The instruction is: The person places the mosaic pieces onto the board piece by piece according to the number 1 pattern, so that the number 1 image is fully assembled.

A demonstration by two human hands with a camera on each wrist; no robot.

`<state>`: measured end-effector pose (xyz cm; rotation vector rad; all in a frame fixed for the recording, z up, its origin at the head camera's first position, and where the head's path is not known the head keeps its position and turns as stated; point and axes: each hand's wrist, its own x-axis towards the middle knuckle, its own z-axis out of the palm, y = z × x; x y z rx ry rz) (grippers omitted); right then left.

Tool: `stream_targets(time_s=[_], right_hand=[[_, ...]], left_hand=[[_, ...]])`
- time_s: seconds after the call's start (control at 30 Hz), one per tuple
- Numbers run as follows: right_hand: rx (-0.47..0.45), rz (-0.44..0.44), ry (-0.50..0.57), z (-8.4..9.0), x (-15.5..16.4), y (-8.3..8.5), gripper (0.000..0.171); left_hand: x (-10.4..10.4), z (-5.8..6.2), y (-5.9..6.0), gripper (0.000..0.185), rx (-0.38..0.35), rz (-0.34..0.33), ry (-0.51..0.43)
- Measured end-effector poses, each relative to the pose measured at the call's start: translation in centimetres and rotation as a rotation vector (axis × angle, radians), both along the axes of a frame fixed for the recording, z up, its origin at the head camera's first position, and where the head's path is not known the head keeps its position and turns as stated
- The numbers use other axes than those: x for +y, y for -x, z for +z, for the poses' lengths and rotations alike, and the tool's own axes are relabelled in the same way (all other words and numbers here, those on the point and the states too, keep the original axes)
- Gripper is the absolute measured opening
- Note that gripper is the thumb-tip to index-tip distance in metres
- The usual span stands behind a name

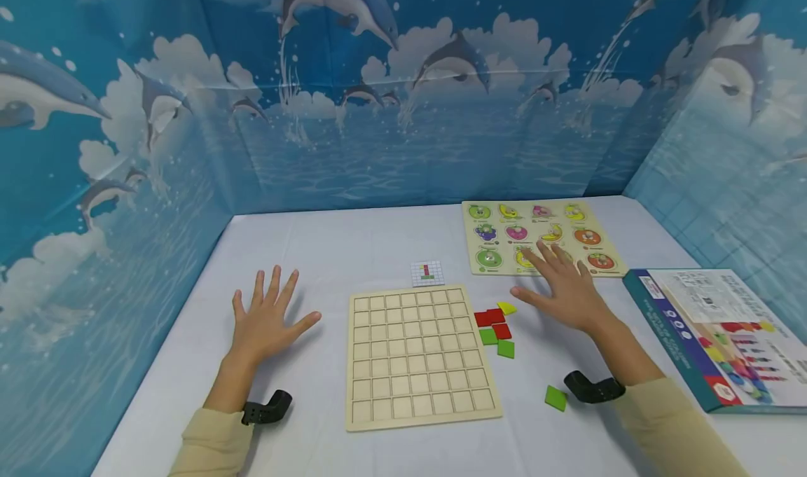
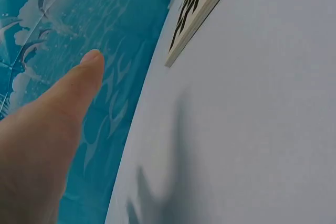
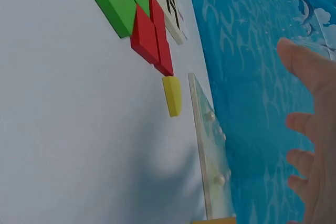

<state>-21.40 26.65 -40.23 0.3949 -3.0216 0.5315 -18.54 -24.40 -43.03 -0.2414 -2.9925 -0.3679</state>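
Note:
My left hand hovers over the table with its fingers spread, left of a wooden grid board whose cells hold no pieces. In the left wrist view its thumb points toward the board's corner. My right hand, also spread and holding nothing, is over the table right of several coloured pieces. These are red tiles, green tiles and a yellow piece beside the board's right edge. Another green tile lies apart, near the right wrist. A small pattern card sits just behind the board.
A fruit puzzle board with small knobs lies at the back right, partly behind the right hand. A flat box with printed pictures stands at the right. Dolphin-print curtains enclose the white table at the back and sides.

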Motion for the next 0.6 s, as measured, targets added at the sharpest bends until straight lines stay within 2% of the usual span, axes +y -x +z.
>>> stream_targets(time_s=[0.13, 0.3, 0.47, 0.6], right_hand=[[-0.036, 0.023, 0.112, -0.3, -0.4, -0.4, 0.079], [-0.098, 0.013, 0.196, -1.0, -0.9, -0.7, 0.061], [-0.118, 0.024, 0.204, -1.7, -1.0, -0.8, 0.050], [-0.107, 0.053, 0.200, -2.3, -1.1, -0.6, 0.041]], left_hand=[[1.3, -0.1, -0.9, 0.094, 0.014, -0.035, -0.015], [3.1, -1.0, -2.4, 0.091, -0.035, -0.108, -0.060], [4.4, -1.9, -4.0, 0.088, -0.064, -0.180, -0.156], [5.1, -2.6, -5.0, 0.087, -0.090, -0.212, -0.232]])
